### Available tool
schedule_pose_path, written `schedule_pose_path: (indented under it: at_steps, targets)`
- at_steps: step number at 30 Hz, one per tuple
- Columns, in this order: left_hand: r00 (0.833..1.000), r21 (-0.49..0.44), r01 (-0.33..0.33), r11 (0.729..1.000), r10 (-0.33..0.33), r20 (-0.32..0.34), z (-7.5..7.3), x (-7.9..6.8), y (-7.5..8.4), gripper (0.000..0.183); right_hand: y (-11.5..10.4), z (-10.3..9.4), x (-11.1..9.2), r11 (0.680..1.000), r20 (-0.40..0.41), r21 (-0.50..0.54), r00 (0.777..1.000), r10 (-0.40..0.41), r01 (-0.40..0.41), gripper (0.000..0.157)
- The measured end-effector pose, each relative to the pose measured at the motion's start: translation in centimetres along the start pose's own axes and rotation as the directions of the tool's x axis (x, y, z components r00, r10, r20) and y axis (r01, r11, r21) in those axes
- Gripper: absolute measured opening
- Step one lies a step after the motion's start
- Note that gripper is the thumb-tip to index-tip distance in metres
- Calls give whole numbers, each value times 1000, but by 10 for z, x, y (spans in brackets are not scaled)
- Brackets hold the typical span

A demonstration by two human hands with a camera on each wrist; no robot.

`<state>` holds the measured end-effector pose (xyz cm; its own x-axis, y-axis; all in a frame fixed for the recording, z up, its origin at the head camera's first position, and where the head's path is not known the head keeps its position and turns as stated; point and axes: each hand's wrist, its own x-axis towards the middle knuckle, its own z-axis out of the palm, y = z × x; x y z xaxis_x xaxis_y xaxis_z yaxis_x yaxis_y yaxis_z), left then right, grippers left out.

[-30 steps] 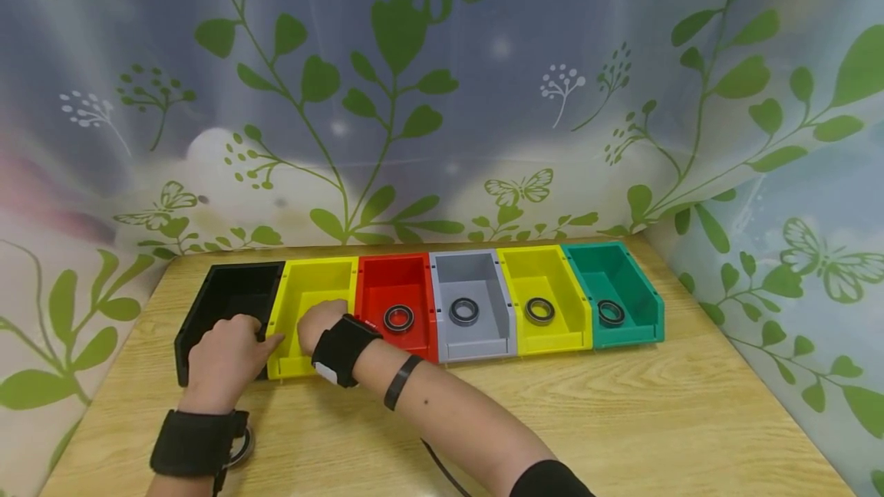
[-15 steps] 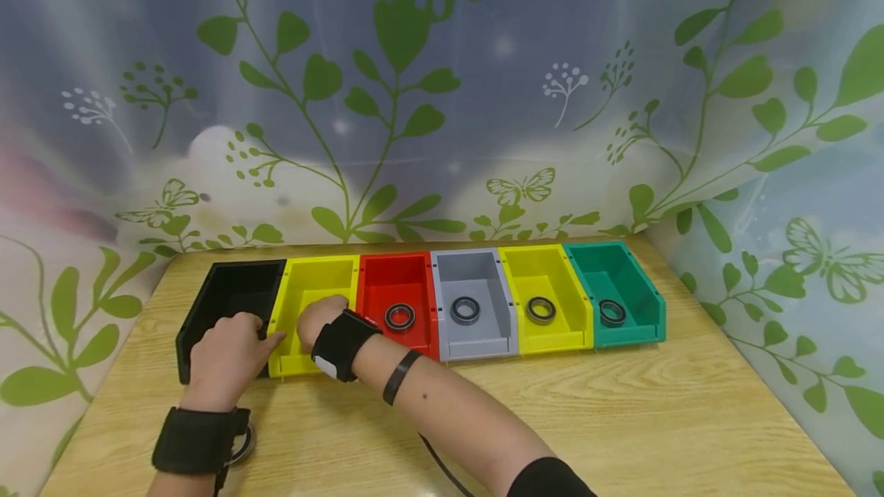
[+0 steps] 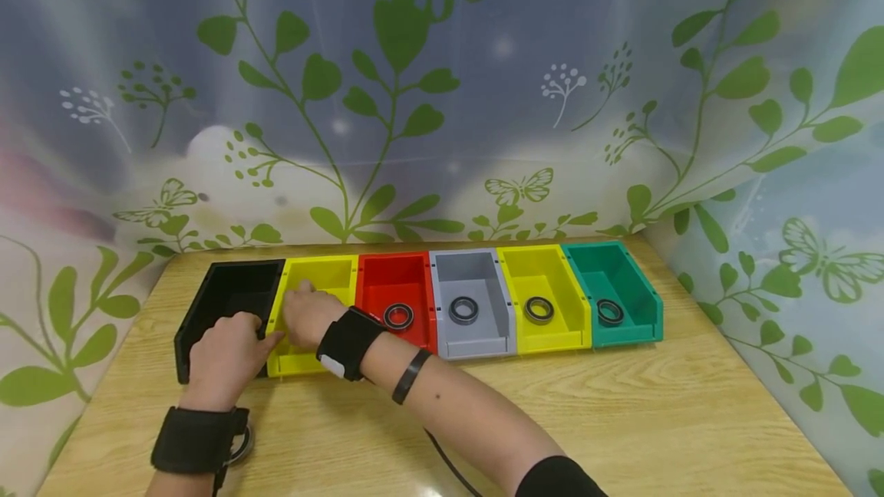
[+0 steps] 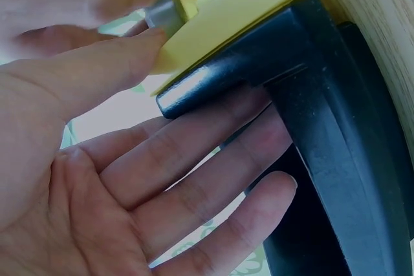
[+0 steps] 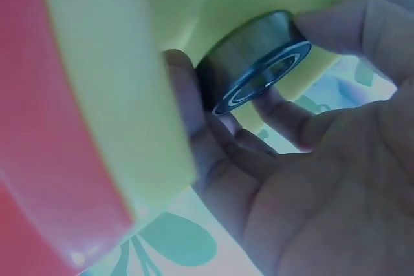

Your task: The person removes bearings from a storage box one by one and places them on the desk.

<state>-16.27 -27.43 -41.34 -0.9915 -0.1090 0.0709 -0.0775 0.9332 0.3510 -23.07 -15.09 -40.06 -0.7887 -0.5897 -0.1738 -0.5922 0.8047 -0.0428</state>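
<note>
My right hand point(image 3: 312, 316) is inside the left yellow bin point(image 3: 328, 270). In the right wrist view it pinches a ball bearing point(image 5: 240, 56) between thumb and fingertips, tilted, close to the bin's yellow wall; the head view hides this bearing behind the hand. My left hand point(image 3: 224, 355) grips the front corner of the black bin point(image 3: 238, 279) at the far left of the row. In the left wrist view its fingers point(image 4: 194, 153) reach behind the black edge, while the thumb lies at the adjoining yellow wall.
Further right stand a red bin point(image 3: 392, 271), a grey bin point(image 3: 470, 264), another yellow bin point(image 3: 532, 259) and a green bin point(image 3: 595, 258), each with one bearing near its front. A metal-rimmed ring point(image 3: 242, 447) shows partly beside the left wristband. A cable point(image 3: 449, 462) lies under the right forearm.
My right hand has moved up and slightly left within the left yellow bin, away from its front. The left hand and the bins have stayed put.
</note>
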Motion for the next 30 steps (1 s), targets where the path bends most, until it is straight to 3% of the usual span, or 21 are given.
schedule_pose_path:
  at_steps: [10,14,19,30]
  targets:
    - [1000,0,-5,1000,5,-3,1,0,-1,37,6,-7,-18,985,-67,-58,984,-165,161,43]
    - [1000,-4,-14,1000,14,-11,0,1,-1,42,8,-11,-26,982,-73,-66,981,-180,175,41]
    - [1000,-3,-6,1000,6,-4,1,1,-1,36,12,-16,-35,980,-75,-43,977,-200,197,34]
    - [1000,-5,-2,1000,2,3,0,-1,-1,49,19,-18,-58,968,-97,-16,963,-252,252,18]
